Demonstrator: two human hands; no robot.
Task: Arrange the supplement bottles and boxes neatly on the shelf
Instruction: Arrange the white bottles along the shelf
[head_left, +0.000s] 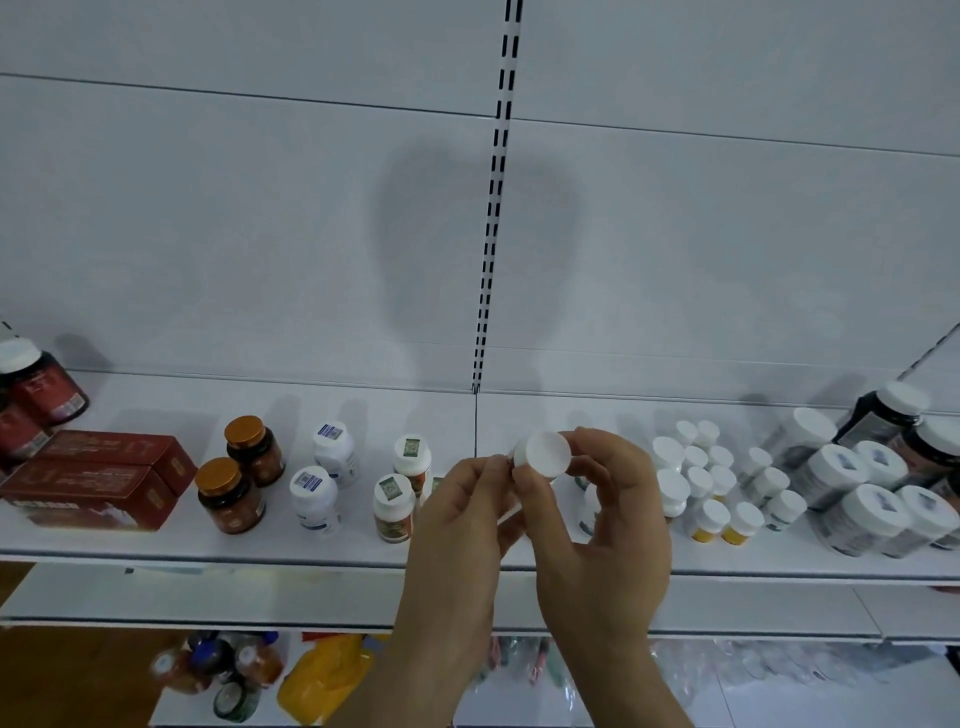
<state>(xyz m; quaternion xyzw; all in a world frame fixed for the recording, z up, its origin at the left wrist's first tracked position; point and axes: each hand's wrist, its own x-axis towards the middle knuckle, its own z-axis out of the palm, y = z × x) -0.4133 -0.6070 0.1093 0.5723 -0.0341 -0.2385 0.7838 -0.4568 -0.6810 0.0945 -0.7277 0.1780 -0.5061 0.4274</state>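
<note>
Both my hands hold one white-capped bottle (543, 453) above the white shelf (322, 551), near its middle seam. My right hand (605, 514) grips the bottle's body from the right, and my left hand (467, 512) pinches its left side. On the shelf stand two red boxes (98, 480), two amber bottles with copper lids (241, 475), two white bottles with blue stickers (324, 480) and green-labelled bottles (402, 483). Several small white-capped bottles (701, 480) and larger white-lidded jars (857, 493) crowd the right side. The held bottle's label is hidden by my fingers.
Dark red-labelled bottles (36, 395) stand at the far left and dark jars (893, 415) at the far right. A slotted upright (493, 208) splits the white back panel. Below the shelf are assorted bottles and a yellow pack (322, 675).
</note>
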